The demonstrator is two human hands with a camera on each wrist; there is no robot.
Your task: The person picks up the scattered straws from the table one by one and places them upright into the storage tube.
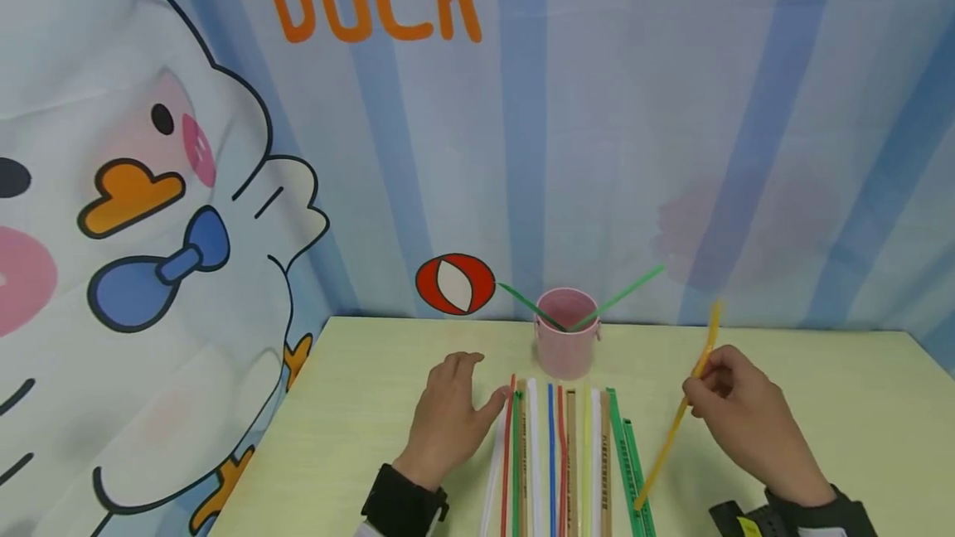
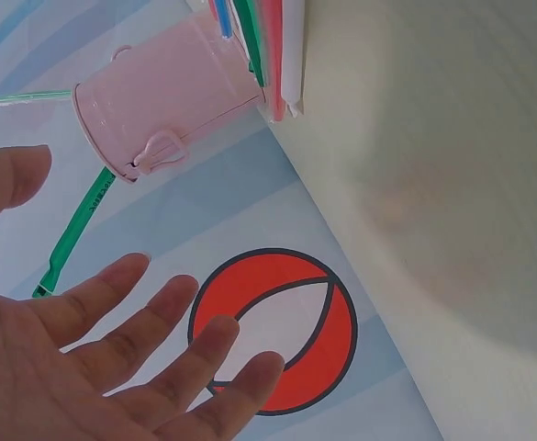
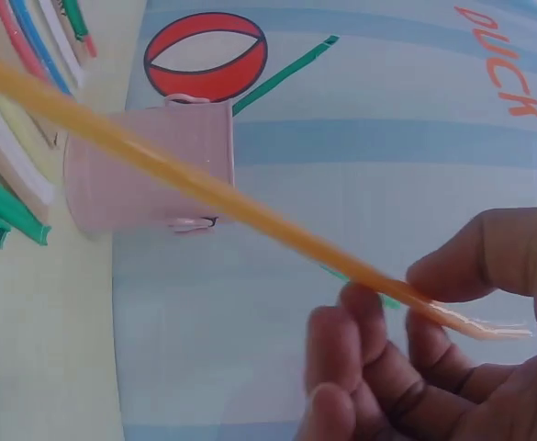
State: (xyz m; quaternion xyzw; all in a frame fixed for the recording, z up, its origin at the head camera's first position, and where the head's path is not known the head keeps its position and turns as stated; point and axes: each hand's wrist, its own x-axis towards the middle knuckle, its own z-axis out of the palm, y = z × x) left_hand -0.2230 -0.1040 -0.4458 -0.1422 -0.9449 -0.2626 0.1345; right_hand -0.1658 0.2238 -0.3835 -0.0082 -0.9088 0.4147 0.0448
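My right hand (image 1: 746, 421) pinches an orange-yellow drinking straw (image 1: 666, 447) between thumb and fingers near its upper end. The straw slants down to the left, its lower end overlapping the green straws (image 1: 630, 471) in the head view. My left hand (image 1: 451, 419) spreads its fingers at the left of a row of straws, its thumb tip right by the top of a red straw (image 1: 508, 437). Nothing lies in that palm in the left wrist view. Behind the row stands a pink bucket (image 1: 565, 355), with two green straws (image 1: 625, 294) leaning out on opposite sides.
Side by side on the pale yellow table (image 1: 806, 379) lie several straws, including white, blue (image 1: 551, 454), brown paper-wrapped (image 1: 606, 471) and pale yellow ones. A printed backdrop (image 1: 612, 106) with a duck and a red ball rises behind the table's back edge.
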